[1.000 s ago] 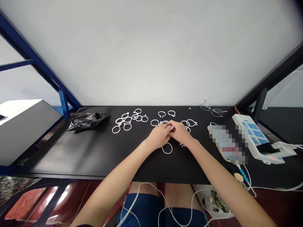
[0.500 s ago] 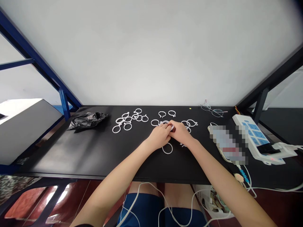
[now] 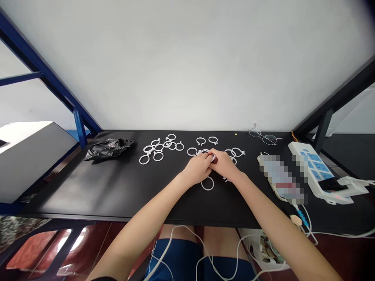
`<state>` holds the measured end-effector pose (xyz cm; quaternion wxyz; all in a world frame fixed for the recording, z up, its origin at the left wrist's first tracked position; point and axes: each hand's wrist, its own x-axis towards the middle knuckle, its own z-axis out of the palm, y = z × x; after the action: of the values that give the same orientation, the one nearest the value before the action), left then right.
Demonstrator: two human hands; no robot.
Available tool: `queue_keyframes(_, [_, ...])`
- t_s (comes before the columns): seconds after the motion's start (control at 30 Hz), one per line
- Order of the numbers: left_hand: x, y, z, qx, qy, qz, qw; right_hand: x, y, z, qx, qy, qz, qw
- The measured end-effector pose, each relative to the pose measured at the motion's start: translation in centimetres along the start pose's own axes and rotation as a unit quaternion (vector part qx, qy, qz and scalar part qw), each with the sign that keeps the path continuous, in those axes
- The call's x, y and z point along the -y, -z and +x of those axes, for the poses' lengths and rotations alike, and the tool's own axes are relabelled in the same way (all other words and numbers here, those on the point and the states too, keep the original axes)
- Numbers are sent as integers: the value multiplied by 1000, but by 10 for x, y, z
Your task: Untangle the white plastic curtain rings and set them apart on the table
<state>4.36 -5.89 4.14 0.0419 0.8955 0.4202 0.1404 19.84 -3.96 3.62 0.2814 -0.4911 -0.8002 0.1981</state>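
Note:
My left hand (image 3: 198, 168) and my right hand (image 3: 223, 163) meet over the middle of the black table (image 3: 117, 191). Both have closed fingers around one white plastic ring (image 3: 213, 158), of which only a small part shows between them. Around my hands lie more white rings: an open one (image 3: 200, 141) and another (image 3: 213, 140) behind, one (image 3: 207, 183) in front, and a few overlapping rings (image 3: 238, 152) to the right. Farther left is a loose group of several rings (image 3: 158, 156), each with a small clasp or eyelet where visible.
A crumpled black plastic bag (image 3: 108, 150) lies at the left. On the right are eyeglasses (image 3: 269, 139), a phone (image 3: 281, 179) with a cable, and a white power strip (image 3: 316, 168) with a charger plugged in. White cables (image 3: 215, 269) hang over my lap.
Almost nothing differs. Both hands stay together in the same place with the ring between them, and the surrounding rings lie as before.

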Motion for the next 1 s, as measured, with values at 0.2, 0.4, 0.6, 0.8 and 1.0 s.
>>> queue_keyframes(0.2, [0,0,0,4,3,-3,1000,0,0,0,0,1,-4,1000])
queue_keyframes(0.4, [0,-1,0,2,0,0,1000,2,1,-1,5,-4,-6,1000])
queue_keyframes(0.6, [0,-1,0,7,2,5,1000,3,2,-1,9,-2,-11,1000])
queue_keyframes(0.8, [-1,-1,-1,10,3,5,1000,3,2,-2,13,-2,-12,1000])
queue_keyframes(1.0, [-1,-1,-1,8,0,7,1000,3,1,-1,18,-7,-11,1000])
